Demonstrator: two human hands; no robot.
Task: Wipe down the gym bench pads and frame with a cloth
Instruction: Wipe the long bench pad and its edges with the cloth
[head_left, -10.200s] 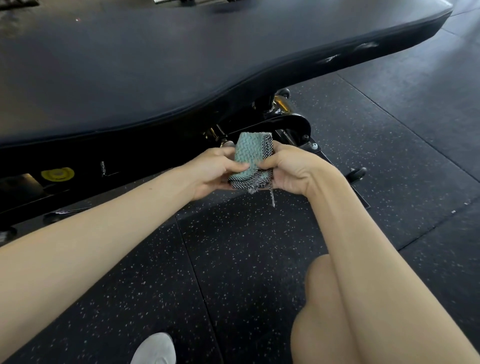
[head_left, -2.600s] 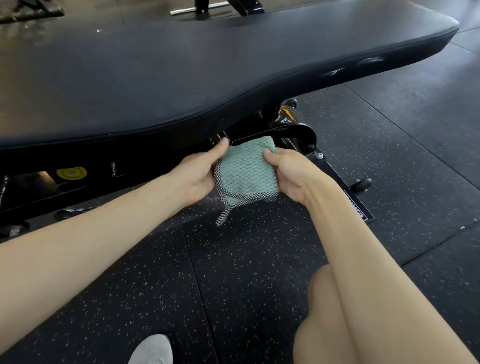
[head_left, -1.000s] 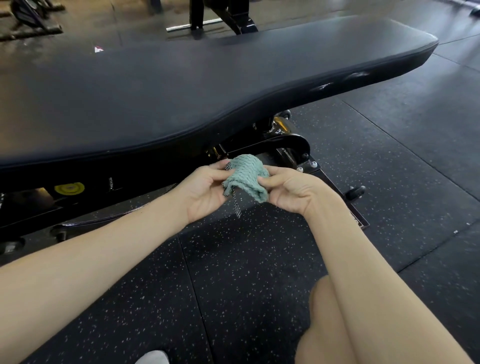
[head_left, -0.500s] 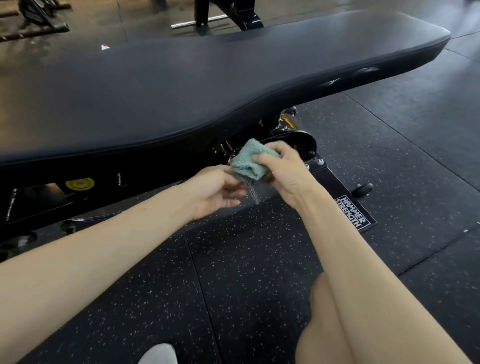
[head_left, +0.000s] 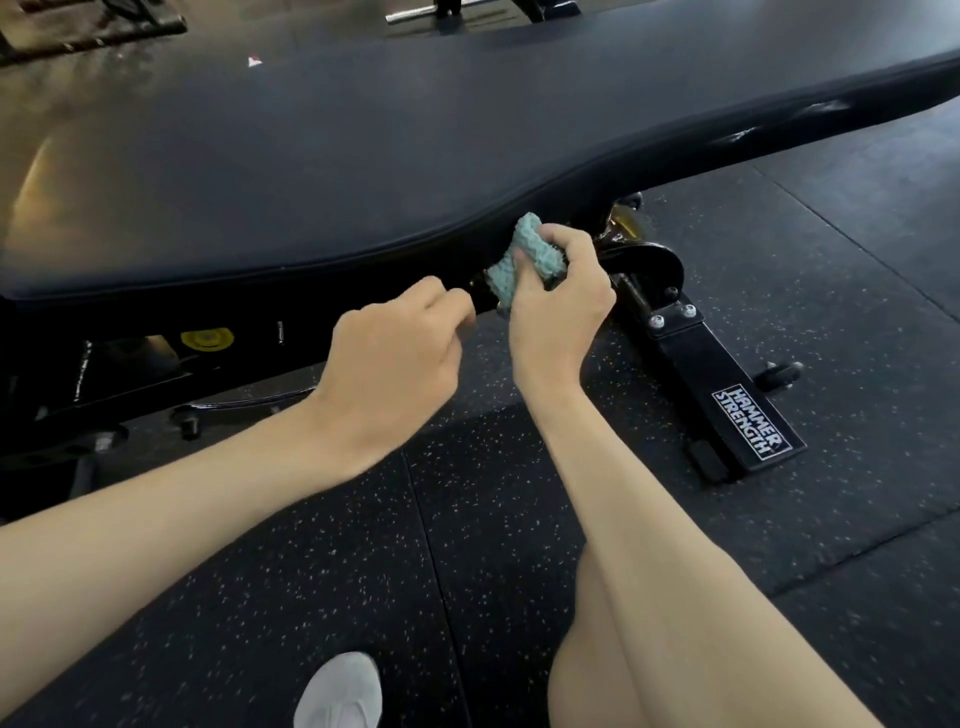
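Since half a second ago the cloth (head_left: 529, 235) has gone up from between the two hands to the near edge of the pad (head_left: 363, 145), carried by one hand alone while the other has let go. On the left, under the pad, a yellow knob (head_left: 207, 339) shows in deep shadow, and the parts around it are too dark to make out. The left hand (head_left: 395, 358) hangs just left of the cloth with its fingers loosely curled and, as far as can be seen, empty; its fingertips face away. The right hand (head_left: 558, 306) grips the bunched cloth, fingers wrapped round it, against the pad's dark side edge. Whether the cloth really touches there cannot be told. To the right the frame (head_left: 649, 262) runs out over the floor (head_left: 493, 519). This looks like a wipe about to begin. No streak or wet patch shows which areas are done, so the pad top, edges and frame may all remain. The pad is cut off at both sides.
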